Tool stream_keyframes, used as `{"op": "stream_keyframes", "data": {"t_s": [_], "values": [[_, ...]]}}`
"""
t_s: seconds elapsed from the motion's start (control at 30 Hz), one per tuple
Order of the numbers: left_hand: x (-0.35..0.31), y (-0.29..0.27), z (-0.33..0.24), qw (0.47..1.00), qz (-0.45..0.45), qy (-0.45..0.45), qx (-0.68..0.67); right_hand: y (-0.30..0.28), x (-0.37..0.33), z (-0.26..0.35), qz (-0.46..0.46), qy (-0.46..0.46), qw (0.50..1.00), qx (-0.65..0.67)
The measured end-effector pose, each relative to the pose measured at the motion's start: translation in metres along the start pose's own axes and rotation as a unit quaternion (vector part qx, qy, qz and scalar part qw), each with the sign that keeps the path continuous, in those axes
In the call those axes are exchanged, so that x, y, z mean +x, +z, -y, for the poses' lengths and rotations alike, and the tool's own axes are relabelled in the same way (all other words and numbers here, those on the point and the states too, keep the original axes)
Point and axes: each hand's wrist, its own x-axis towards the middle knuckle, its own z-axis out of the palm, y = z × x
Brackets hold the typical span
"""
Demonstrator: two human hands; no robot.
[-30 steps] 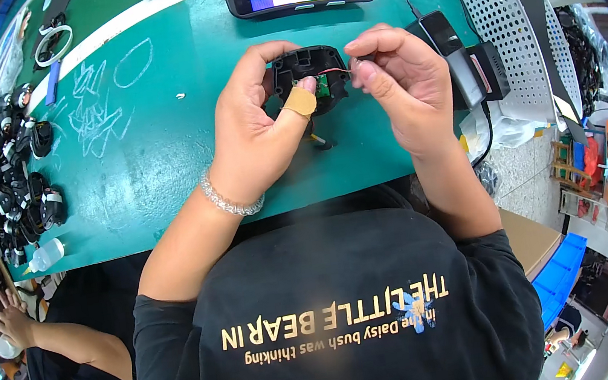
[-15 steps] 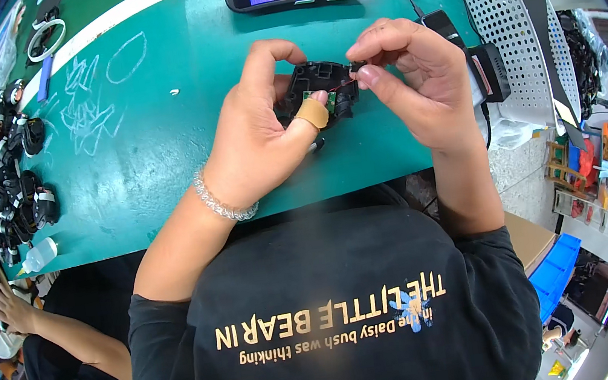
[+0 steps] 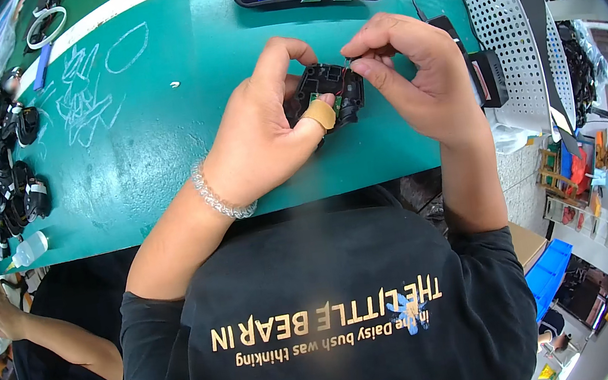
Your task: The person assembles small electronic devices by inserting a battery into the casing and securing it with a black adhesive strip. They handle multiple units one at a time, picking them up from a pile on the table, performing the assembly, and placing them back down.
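My left hand (image 3: 255, 131) grips an open black plastic housing (image 3: 322, 79) above the table, its bandaged thumb pressing by a small green circuit board (image 3: 339, 100) inside. Thin reddish wires run along the housing toward its far right corner. At that corner, my right hand (image 3: 423, 76) pinches a small dark part (image 3: 352, 60) between thumb and forefinger. What kind of part it is cannot be made out. The fingers of my left hand hide the housing's left side and underside.
A phone (image 3: 311, 1) with a lit screen stands at the far edge of the green table (image 3: 120, 174). A white perforated basket (image 3: 511, 20) and black boxes (image 3: 488, 76) are on the right. Black cabled items (image 3: 2, 174) and a squeeze bottle (image 3: 30, 249) lie left, near another person's hand (image 3: 4, 314).
The housing has shifted slightly right in my left hand's grip. My right hand's fingertips, with the small dark part, have moved a little away from me and left, to the housing's corner.
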Motion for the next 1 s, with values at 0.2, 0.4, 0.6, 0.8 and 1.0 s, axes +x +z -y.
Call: {"op": "stream_keyframes", "data": {"t_s": [0.2,0.4,0.6,0.8,1.0], "values": [[0.001,-0.004,0.005,0.999,0.006,0.010,0.043,-0.003,0.006,0.017,0.087,0.008,0.995,-0.037],[0.001,-0.003,0.006,0.998,0.038,0.013,0.049,0.008,0.008,0.017,0.116,-0.001,0.993,-0.025],[0.000,-0.006,-0.003,0.996,0.067,-0.060,0.011,0.005,0.015,0.009,0.099,-0.011,0.995,-0.003],[0.000,-0.005,-0.002,0.994,0.074,-0.070,-0.027,0.000,0.013,0.012,0.112,0.059,0.991,-0.040],[-0.001,-0.003,-0.002,0.991,0.082,-0.084,-0.068,0.000,0.011,0.015,0.115,0.036,0.990,-0.068]]}}
